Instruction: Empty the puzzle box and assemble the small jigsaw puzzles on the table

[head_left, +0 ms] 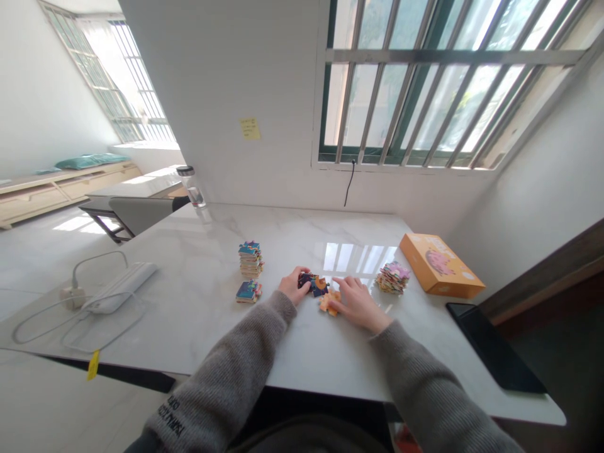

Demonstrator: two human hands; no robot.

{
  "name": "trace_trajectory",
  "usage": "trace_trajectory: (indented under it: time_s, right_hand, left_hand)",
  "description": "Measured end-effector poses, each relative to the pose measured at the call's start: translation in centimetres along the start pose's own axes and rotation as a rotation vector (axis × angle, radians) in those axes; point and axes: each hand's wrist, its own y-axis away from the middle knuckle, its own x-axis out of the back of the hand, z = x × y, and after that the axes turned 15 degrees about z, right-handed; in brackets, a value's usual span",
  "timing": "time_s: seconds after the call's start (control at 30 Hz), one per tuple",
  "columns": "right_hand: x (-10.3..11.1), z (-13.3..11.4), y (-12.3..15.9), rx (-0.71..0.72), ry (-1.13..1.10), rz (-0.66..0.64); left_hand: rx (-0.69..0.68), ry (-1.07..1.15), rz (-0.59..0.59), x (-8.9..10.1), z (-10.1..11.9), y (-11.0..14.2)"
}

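Observation:
My left hand (294,286) has its thumb and fingers closed on the left side of some dark blue jigsaw puzzle pieces (321,290) that lie on the table and carry an orange patch. Just below them is a light orange puzzle piece (329,303), its edge by the dark ones; whether they are joined I cannot tell. My right hand (357,302) grips this orange piece at its right side, thumb on it and index finger stretched forward. Left of my hands stand a tall stack of puzzle pieces (250,259) and a shorter stack (248,291). A loose pile of pieces (393,278) sits to the right.
An orange box (441,265) and a black tablet-like slab (495,347) lie at the right of the white table (207,327). A white power strip (123,287) with cables is at the left, and a clear bottle (192,187) stands at the back left corner.

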Motion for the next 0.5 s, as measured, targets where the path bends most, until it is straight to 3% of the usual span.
trace_trajectory:
  time_s: [0.23,0.37,0.5]
  right_hand:
    - [-0.4,-1.2,0.3,-0.098,-0.096,-0.154]
    - [-0.2,-1.4,0.1,-0.208,-0.278,-0.139]
    - [0.0,-0.7,-0.1,-0.374,-0.569,-0.219]
  left_hand:
    - [-0.054,-0.164,-0.037,0.0,0.6,0.1]
    - [-0.120,-0.185,-0.052,0.0,0.7,0.4]
    - [-0.071,-0.125,-0.048,-0.2,0.5,0.4]
